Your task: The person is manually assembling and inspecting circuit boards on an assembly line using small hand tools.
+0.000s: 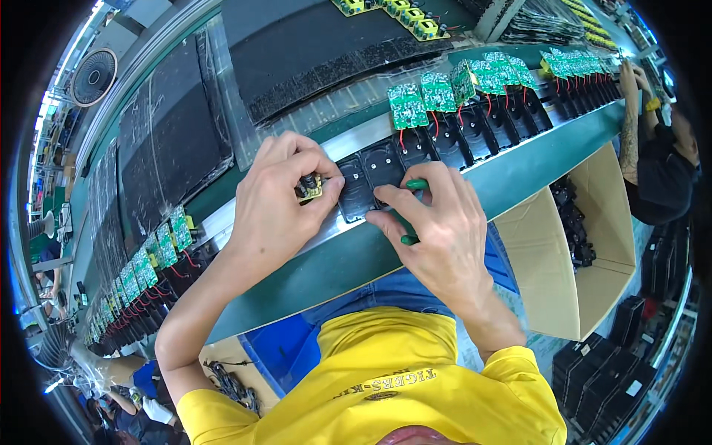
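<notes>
Between the thumb and fingers of my left hand (pixel 278 196) is a small circuit board (pixel 314 191) with yellow and dark parts, held just left of a row of black plastic casings (pixel 382 165). My right hand (pixel 445 226) is curled around pliers with two green handles (pixel 417 184); their head is hidden in the palm. The right thumb and index fingertip are at the near edge of the casings, close to the left hand. Farther along the row, green circuit boards (pixel 407 106) stand against the casings, joined by red wires.
More wired boards (pixel 152 259) line the bench at left. Black sheets (pixel 174 111) lie beyond, with yellow-part boards (pixel 423 28) on top. A cardboard box (pixel 604 245) of black pieces stands at right, near stacked black trays (pixel 604 378). Another person (pixel 664 170) works at far right.
</notes>
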A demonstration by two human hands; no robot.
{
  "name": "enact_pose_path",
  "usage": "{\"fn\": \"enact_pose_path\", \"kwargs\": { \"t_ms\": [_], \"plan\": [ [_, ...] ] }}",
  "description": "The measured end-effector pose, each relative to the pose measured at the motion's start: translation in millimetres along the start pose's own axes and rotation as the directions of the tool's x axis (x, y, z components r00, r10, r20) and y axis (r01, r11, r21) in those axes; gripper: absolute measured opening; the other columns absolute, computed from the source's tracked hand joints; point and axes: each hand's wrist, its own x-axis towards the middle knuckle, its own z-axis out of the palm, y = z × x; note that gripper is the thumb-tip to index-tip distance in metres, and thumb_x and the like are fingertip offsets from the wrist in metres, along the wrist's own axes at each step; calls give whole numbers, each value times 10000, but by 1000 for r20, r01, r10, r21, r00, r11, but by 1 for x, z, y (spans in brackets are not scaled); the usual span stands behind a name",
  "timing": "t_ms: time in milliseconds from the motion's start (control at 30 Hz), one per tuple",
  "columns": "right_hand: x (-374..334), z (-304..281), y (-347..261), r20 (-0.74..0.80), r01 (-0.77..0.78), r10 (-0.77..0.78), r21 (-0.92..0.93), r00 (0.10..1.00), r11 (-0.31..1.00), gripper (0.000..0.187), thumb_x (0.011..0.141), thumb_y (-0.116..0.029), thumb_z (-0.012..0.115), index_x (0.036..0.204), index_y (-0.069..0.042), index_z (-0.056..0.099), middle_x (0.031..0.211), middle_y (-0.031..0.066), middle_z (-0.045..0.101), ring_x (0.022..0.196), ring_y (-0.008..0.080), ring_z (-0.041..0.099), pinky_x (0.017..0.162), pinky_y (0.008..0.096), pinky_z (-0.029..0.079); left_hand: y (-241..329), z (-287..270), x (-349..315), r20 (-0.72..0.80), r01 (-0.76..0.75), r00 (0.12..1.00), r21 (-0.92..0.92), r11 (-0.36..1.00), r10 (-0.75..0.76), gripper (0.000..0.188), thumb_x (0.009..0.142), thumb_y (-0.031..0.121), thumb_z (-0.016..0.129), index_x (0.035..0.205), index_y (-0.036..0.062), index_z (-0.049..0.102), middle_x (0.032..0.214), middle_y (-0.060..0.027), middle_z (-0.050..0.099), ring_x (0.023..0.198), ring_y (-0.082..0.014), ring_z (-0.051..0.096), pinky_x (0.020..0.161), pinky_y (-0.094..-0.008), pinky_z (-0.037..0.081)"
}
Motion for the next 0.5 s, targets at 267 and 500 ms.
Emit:
{"fn": "enact_pose_path", "kwargs": {
  "t_ms": [267, 500],
  "plan": [
    [-1, 4, 0, -20, -11, 12, 49, 1000, 999, 264, 858, -195, 997, 1094, -140, 893, 1178, 40, 658, 916, 213, 610, 815, 360, 552, 0, 3, 6, -2, 3, 1000, 5, 1000, -3, 79, 896, 9, 831, 936, 51, 777, 1131, -44, 711, 1092, -234, 629, 1013, -366, 494],
    [-2, 3, -1, 6, -30, 30, 65, 1000, 997, 265, 854, -178, 996, 1095, -138, 893, 1178, 41, 655, 921, 212, 614, 816, 361, 554, 3, 4, 9, 15, -47, 999, 125, 991, 45, 97, 871, 16, 838, 914, 58, 761, 1121, -25, 715, 1067, -233, 637, 985, -358, 509]
  ]
}}
